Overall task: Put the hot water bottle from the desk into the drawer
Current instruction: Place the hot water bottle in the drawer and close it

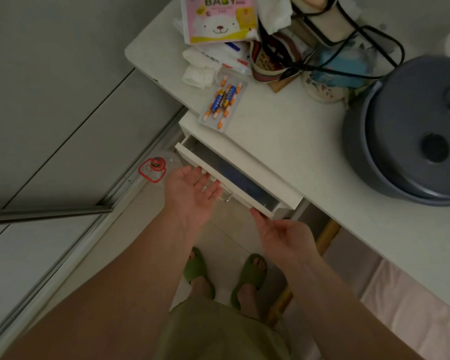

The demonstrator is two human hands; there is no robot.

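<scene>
The drawer [190, 157] stands partly open under the front edge of the white surface [283, 141], and both hands are on it. The left hand [192, 193] is turned palm up, its grip released, with the fingers spread against the drawer's front panel just beside the small metal handle [226, 197]. The right hand [283, 237] reaches in from the other side. Its grip is loose too, closed on nothing, and the fingertips touch the lower right corner of the front panel.

Inside the drawer lies a dark blue shape [242, 179], half hidden beneath the edge of the surface. That looks to be the hot water bottle, though it's too dim in there to be sure. Neither hand holds it.

Up on the surface, a clear pack of batteries [222, 102] sits near the front edge, right above the drawer. Behind it there's clutter: a pink baby package [218, 16], crumpled white cloth [198, 71] and black cords [348, 48] looping over a heap. A big grey pot [413, 131] fills the right side. Down on the floor, the person stands in green slippers [250, 271].
</scene>
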